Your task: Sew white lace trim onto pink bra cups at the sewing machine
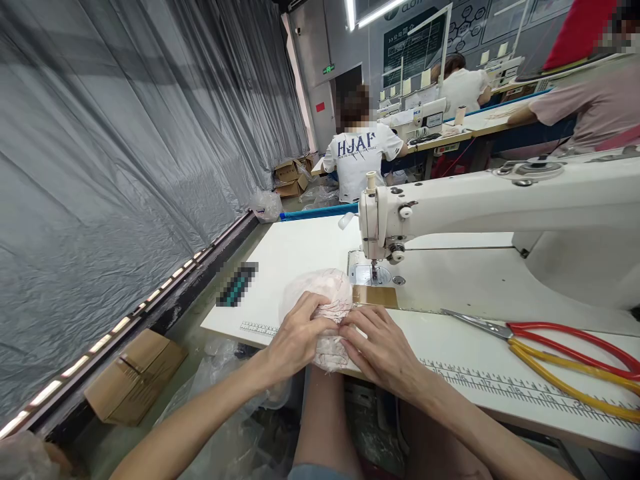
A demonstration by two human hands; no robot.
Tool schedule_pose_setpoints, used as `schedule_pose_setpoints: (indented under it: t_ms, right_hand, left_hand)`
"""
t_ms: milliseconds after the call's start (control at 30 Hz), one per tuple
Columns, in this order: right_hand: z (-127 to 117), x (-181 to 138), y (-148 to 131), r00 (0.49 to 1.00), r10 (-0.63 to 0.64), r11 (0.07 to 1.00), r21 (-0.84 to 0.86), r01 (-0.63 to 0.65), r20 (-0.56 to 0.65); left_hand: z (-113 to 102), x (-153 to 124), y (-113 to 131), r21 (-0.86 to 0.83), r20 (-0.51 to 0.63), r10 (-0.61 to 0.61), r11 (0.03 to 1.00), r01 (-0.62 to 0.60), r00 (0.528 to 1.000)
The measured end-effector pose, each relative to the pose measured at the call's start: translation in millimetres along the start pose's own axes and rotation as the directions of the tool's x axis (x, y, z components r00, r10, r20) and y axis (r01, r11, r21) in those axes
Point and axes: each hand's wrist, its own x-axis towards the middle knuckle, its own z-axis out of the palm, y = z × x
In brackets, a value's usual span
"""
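A small bundle of pale pink fabric (pixel 323 293) lies at the front edge of the white sewing table (pixel 300 257), just left of the needle. My left hand (pixel 299 337) grips the fabric from the left, fingers curled on it. My right hand (pixel 381 347) pinches the same fabric from the right, fingertips meeting the left hand's. The white sewing machine (pixel 480 203) stands behind, its needle (pixel 373 272) over the metal plate, a little beyond the fabric.
Red and yellow handled scissors (pixel 550 347) lie on the table to the right. A flattened cardboard box (pixel 135 377) and clear plastic bags (pixel 225 393) sit on the floor at left. Grey plastic sheeting (pixel 110 153) walls the left side. Other people sit at tables behind.
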Motion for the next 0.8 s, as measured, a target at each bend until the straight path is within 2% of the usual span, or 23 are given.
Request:
schedule_pose_setpoints:
  t_ms: [100, 233, 367, 467, 533, 667, 733, 800]
  right_hand:
    - [-0.9, 2.5, 2.3, 1.0, 0.0, 0.999, 0.051, 0.001, -0.022]
    - [1.9, 8.1, 6.4, 0.999, 0.002, 1.0, 0.003, -0.001, -0.051]
    - [-1.3, 14.8, 5.5, 0.994, 0.0, 1.0, -0.007, -0.001, -0.106]
    - [-9.2, 13.7, 1.1, 0.982, 0.032, 0.999, 0.008, -0.031, -0.185]
    - [-12.2, 8.9, -1.6, 0.988, 0.02, 1.0, 0.013, -0.018, -0.15]
    - [-6.0, -1.3, -2.7, 0.999, -0.042, 0.998, -0.051, 0.042, 0.006]
    - [-1.0, -3.0, -1.5, 0.999, -0.044, 0.996, -0.079, 0.045, 0.016]
    - [1.7, -2.3, -0.1, 0.999, -0.05, 0.997, -0.064, 0.05, 0.007]
  left_hand:
    - [-5.3, 0.5, 3.1, -0.037, 0.01, -0.023, 0.999, 0.023, 1.0]
    - [-5.0, -0.8, 8.6, -0.073, 0.044, -0.092, 0.993, 0.095, 0.995]
    - [2.7, 0.6, 7.1, -0.033, -0.078, -0.15, 0.989, 0.147, 0.986]
    - [4.7, 4.0, 2.9, -0.07, -0.172, -0.284, 0.959, 0.276, 0.943]
    - [4.5, 5.2, 0.7, -0.089, -0.181, -0.325, 0.946, 0.313, 0.928]
    - [6.3, 2.1, -0.3, -0.015, -0.154, -0.168, 0.986, 0.167, 0.974]
    - [7.2, -0.4, -0.2, 0.041, -0.099, -0.076, 0.996, 0.081, 0.992]
    - [6.6, -1.8, -0.1, 0.053, -0.043, -0.037, 0.998, 0.039, 0.998]
